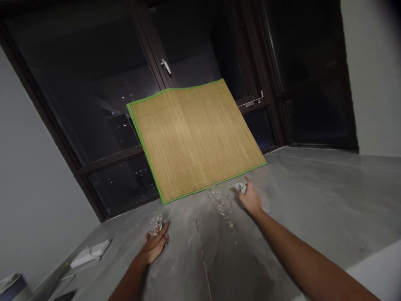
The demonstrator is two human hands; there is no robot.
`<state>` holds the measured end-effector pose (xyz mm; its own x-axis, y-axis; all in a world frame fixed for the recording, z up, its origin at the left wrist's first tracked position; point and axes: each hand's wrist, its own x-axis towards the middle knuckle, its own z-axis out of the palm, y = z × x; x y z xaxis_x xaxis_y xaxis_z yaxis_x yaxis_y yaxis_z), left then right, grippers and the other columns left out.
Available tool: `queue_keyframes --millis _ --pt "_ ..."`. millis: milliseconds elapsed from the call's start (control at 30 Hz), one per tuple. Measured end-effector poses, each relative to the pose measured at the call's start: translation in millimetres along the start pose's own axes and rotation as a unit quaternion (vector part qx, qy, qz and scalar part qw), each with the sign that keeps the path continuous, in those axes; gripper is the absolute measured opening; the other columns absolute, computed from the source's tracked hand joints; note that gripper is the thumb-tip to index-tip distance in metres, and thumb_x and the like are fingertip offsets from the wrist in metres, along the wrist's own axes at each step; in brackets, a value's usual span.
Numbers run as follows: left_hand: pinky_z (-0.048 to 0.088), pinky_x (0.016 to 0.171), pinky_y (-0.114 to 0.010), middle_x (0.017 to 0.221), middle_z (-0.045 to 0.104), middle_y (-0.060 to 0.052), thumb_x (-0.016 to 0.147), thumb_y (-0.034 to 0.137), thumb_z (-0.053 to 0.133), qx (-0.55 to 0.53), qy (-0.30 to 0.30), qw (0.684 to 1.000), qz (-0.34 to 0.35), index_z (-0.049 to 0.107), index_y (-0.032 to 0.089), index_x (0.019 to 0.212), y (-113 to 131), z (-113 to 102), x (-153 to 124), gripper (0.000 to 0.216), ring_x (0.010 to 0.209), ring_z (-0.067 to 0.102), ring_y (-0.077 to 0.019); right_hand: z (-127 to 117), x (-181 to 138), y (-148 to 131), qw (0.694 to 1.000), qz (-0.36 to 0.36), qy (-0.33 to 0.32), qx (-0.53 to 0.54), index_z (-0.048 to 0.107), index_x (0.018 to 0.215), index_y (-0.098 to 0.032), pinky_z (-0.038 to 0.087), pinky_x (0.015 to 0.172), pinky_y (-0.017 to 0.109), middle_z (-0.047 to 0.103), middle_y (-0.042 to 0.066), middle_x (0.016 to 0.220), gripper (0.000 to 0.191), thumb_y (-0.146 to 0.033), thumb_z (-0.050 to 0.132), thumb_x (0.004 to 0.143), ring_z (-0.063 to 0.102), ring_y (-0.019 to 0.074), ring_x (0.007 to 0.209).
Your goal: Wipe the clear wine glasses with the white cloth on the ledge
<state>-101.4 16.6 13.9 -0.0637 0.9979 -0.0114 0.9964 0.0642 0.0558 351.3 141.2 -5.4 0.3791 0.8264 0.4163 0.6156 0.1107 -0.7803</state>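
Observation:
At the lower left, my left hand [156,244] has its thumb and fingers around the lower part of a small clear glass [155,222]. My right hand [251,200], farther out on the right, grips a crumpled white tissue or cloth [240,187], with one finger raised. Between the hands is another clear, bulbous glass item [223,205]; its see-through outline makes it hard to tell whether it is one piece or several. Behind it, a bamboo mat [200,133] with green edging leans upright against the window.
The grey stone-like ledge [319,196] has a dark seam down its middle. A white folded item [90,253] and a tin-like container [15,287] are at the left. Dark window frames [150,46] with a white handle [166,66] rise behind the mat.

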Motion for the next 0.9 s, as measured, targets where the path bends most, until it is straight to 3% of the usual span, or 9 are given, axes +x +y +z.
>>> queue_keyframes --millis 200,400,667,900 --pt "0.002 0.120 -0.058 0.164 0.022 -0.002 0.097 0.055 0.023 -0.009 0.005 0.999 0.036 0.025 0.037 0.154 -12 0 -10 0.059 0.152 0.014 -0.0293 -5 -2 -4 1.000 -0.003 -0.006 0.004 0.028 0.150 -0.016 0.039 0.068 0.028 0.070 0.010 0.105 0.068 -0.026 0.051 0.087 0.066 0.0234 0.085" --pt "0.003 0.120 -0.058 0.164 0.020 -0.003 0.098 0.053 0.022 -0.019 0.002 1.000 0.024 0.022 0.033 0.155 -23 6 -15 0.060 0.152 0.013 -0.0300 -7 -4 -5 1.000 0.002 -0.011 0.002 0.030 0.150 -0.018 0.040 0.070 0.029 0.070 0.011 0.109 0.067 -0.027 0.052 0.087 0.066 0.0253 0.089" --pt "0.003 0.120 -0.056 0.164 0.021 -0.003 0.097 0.059 0.022 -0.025 0.007 0.999 0.027 0.019 0.034 0.156 -19 -2 -21 0.064 0.152 0.012 -0.0281 -5 -3 -4 1.000 0.009 -0.014 -0.004 0.029 0.151 -0.018 0.041 0.070 0.029 0.070 0.011 0.108 0.067 -0.029 0.052 0.089 0.067 0.0246 0.089" --pt "0.004 0.121 -0.053 0.164 0.020 -0.001 0.097 0.058 0.018 -0.012 0.007 0.999 0.030 0.023 0.034 0.155 -38 1 -35 0.063 0.152 0.014 -0.0256 -3 -2 -2 1.000 0.001 -0.018 -0.004 0.028 0.151 -0.017 0.041 0.072 0.028 0.070 0.012 0.111 0.068 -0.027 0.052 0.087 0.066 0.0247 0.090"
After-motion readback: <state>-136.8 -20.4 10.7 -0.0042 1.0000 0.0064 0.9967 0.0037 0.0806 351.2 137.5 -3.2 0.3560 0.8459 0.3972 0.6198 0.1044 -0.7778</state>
